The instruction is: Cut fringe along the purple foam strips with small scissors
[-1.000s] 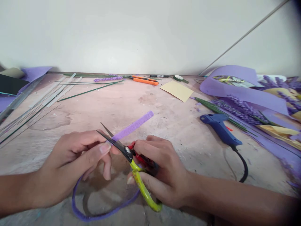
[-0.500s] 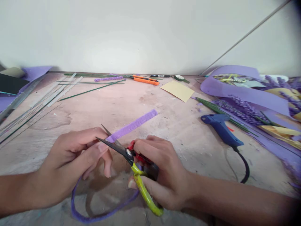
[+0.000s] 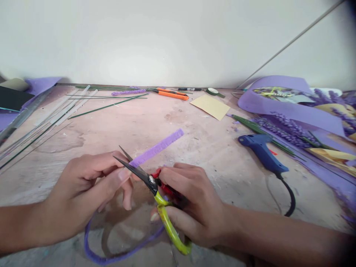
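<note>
Purple strip (image 3: 157, 147) barely shifted since the last frame; left hand (image 3: 89, 185) pinching it; right hand (image 3: 194, 202) gripping scissors (image 3: 151, 180), parted around it.

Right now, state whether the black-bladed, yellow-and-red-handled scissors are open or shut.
The scissors are partly open: their tips stand apart, a flat purple strip between the blades.

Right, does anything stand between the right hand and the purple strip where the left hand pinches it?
Yes, the scissors: the right hand grips their handles, and their parted blades reach to the purple strip beside the left thumb. Nothing else visible does.
</note>
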Available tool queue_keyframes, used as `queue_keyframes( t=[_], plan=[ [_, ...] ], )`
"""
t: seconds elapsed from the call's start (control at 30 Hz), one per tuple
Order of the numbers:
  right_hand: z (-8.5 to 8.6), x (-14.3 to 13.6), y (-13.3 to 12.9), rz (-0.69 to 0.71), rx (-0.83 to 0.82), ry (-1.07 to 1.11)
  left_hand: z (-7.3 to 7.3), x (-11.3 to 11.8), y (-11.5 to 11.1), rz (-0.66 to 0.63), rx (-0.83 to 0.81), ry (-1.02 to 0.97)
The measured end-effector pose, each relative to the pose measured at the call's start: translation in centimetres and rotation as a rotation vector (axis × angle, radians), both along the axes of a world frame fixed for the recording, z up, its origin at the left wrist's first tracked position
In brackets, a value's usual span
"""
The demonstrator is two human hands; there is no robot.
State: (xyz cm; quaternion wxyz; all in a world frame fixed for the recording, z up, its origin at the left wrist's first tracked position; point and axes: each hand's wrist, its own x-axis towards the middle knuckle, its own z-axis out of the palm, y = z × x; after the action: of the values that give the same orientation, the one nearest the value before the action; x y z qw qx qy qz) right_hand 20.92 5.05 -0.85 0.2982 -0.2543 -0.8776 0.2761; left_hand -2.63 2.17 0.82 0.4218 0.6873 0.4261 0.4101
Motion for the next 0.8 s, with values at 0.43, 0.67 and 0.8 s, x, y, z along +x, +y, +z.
queue_keyframes(
  t=[0.43, 0.67, 0.8],
  plan=[
    [-0.3, 0.2, 0.1, 0.055, 0.017, 0.082, 0.3, 0.0, 0.3, -0.047, 0.038, 0.04],
    [-0.1, 0.1, 0.0, 0.045, -0.012, 0.063, -0.5, -0.4, -0.3, -0.037, -0.144, -0.057],
    [0.0, 0.0, 0.0, 0.034, -0.014, 0.066, -1.0, -0.6, -0.5, -0.036, -0.205, -0.08]
  ],
)
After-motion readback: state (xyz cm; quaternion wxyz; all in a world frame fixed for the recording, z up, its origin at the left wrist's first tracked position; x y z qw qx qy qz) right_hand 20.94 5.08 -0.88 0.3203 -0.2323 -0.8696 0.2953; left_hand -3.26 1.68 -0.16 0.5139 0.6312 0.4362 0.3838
